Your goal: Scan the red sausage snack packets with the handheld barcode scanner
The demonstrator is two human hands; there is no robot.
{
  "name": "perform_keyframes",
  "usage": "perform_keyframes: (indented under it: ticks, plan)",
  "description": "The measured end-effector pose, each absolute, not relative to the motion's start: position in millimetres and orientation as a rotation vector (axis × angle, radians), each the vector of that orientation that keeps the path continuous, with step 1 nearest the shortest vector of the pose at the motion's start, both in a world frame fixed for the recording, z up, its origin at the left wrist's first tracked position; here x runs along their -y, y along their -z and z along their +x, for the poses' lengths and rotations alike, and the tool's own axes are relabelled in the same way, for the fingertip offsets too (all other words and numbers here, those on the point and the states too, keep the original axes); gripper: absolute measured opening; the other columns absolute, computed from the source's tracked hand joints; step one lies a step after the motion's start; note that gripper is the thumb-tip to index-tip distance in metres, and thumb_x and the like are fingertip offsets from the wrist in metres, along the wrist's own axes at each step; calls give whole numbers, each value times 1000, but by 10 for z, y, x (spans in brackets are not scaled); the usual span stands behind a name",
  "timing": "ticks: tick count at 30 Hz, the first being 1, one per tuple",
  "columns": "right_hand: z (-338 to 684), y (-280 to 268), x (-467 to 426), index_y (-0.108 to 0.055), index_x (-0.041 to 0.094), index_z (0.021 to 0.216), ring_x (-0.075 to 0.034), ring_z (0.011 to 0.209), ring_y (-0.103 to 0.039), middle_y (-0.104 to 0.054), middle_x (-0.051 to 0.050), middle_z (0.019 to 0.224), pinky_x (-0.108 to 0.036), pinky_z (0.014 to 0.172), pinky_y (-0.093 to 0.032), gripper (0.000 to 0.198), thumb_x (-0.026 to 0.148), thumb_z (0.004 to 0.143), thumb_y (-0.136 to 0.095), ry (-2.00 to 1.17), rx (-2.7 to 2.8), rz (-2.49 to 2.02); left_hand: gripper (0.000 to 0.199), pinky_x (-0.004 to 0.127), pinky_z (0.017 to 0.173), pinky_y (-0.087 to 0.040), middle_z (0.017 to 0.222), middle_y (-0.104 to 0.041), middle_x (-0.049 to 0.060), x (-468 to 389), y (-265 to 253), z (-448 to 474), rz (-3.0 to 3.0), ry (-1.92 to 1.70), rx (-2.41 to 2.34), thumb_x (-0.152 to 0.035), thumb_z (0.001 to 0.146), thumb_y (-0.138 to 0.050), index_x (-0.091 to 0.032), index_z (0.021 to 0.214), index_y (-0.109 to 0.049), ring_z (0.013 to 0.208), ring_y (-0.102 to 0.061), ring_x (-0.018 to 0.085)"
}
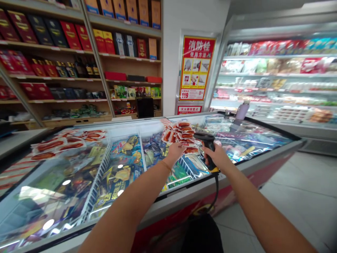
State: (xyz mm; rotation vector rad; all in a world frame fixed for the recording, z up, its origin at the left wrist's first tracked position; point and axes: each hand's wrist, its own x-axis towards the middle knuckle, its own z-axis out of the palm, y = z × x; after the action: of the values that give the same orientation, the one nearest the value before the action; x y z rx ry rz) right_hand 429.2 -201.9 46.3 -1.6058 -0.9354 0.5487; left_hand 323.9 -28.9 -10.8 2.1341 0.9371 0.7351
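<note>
My right hand (216,158) is wrapped round the grip of a black and yellow barcode scanner (206,137). A black cord (216,189) hangs from its handle. The scanner's head points toward a pile of vacuum-packed sausages (175,133) on the freezer's glass top. At the near edge of that pile my left hand (176,153) has its fingers closed on the edge of a sausage pack (188,144). The fingertips are small in view and partly hidden. More sausage packs (63,144) lie on the glass farther left.
A chest freezer (195,184) with frozen packages under its glass lids spans the front. A purplish bottle (242,110) stands at its far right. Shelves of boxed goods (70,35) rise behind on the left, and a lit refrigerated display (279,75) stands at right.
</note>
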Motion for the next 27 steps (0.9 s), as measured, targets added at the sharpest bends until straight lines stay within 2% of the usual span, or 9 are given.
perform_keyframes:
  ticks: [3, 5, 11, 18, 20, 24, 27]
  plan:
    - [4193, -406, 1925, -48, 21, 89, -12, 37, -53, -55, 6, 54, -25, 38, -44, 29, 39, 74, -66, -593, 927, -1580, 26, 27, 67, -50, 78, -72, 7, 230, 119, 3126, 2076, -815, -1048, -37, 80, -64, -15, 92, -71, 70, -67, 17]
    - [4076, -389, 1817, -48, 21, 85, -12, 37, -53, -55, 6, 54, -25, 38, -44, 29, 39, 73, -68, -624, 936, -1555, 28, 28, 71, -50, 83, -72, 7, 146, 99, 2951, 2077, -890, -1106, -40, 79, -66, -16, 92, -70, 76, -67, 18]
    - [3479, -425, 1332, -48, 21, 87, -13, 37, -54, -56, 5, 55, -24, 37, -43, 29, 40, 75, -67, -756, 1068, -1432, 20, 28, 78, -49, 94, -73, 7, -260, 32, 2025, 2093, -957, -1321, -27, 81, -61, -16, 96, -69, 88, -67, 19]
    - [2620, -481, 652, -50, 21, 88, -12, 35, -52, -54, 6, 52, -24, 35, -41, 25, 37, 75, -65, -921, 1159, -1323, 31, 35, 96, -43, 117, -65, 14, -739, 44, 609, 2067, -1021, -1660, -22, 83, -56, -14, 112, -64, 111, -60, 25]
    - [2437, -448, 505, -50, 21, 88, -12, 34, -50, -53, 7, 51, -23, 34, -40, 27, 38, 74, -66, -986, 1162, -1262, 37, 36, 96, -44, 120, -63, 14, -858, 12, 215, 2177, -945, -1896, -25, 82, -57, -16, 118, -61, 114, -58, 25]
    - [2236, -271, 352, -49, 20, 92, -11, 36, -51, -54, 7, 53, -23, 36, -41, 33, 42, 74, -66, -1064, 1184, -1122, 41, 51, 100, -40, 126, -56, 22, -1090, -39, -490, 2140, -916, -2136, -26, 81, -58, -13, 120, -59, 123, -49, 37]
    - [2237, -122, 348, -48, 20, 93, -11, 37, -51, -55, 7, 53, -23, 37, -41, 36, 42, 73, -68, -1088, 1236, -1156, 42, 61, 105, -31, 134, -52, 23, -1251, -42, -891, 2151, -931, -2214, -19, 79, -58, -13, 120, -57, 134, -36, 41]
